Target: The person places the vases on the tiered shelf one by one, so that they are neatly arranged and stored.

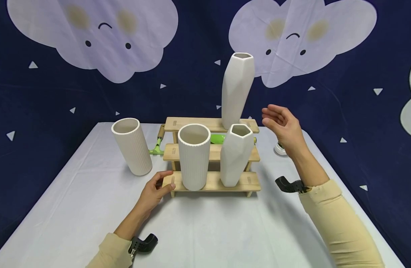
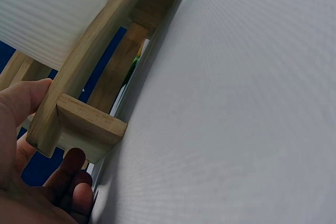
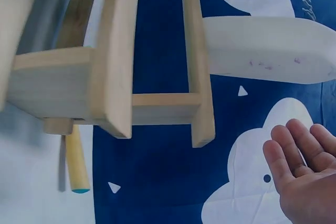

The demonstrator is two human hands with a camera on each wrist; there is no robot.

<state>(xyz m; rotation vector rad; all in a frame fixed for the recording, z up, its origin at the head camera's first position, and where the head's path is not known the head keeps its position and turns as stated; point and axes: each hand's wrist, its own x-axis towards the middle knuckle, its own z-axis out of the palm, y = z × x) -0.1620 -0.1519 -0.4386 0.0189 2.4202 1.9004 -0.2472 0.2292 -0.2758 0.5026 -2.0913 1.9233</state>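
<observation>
A three-step wooden display stand stands mid-table. My left hand grips the left end of its lowest step. In the left wrist view the thumb lies against the plank and the other fingers curl below it. To the right of the top step, my right hand is raised in the air, fingers loosely extended and holding nothing. A ribbed white vase and a short faceted white vase are on the lowest step. On the top step stands a tall faceted white vase, nearest my right hand.
Left of the stand, another ribbed white vase is on the white tablecloth. A green tool with a wooden handle lies behind it. Something green shows between the steps. A small white round object is partly behind my right hand.
</observation>
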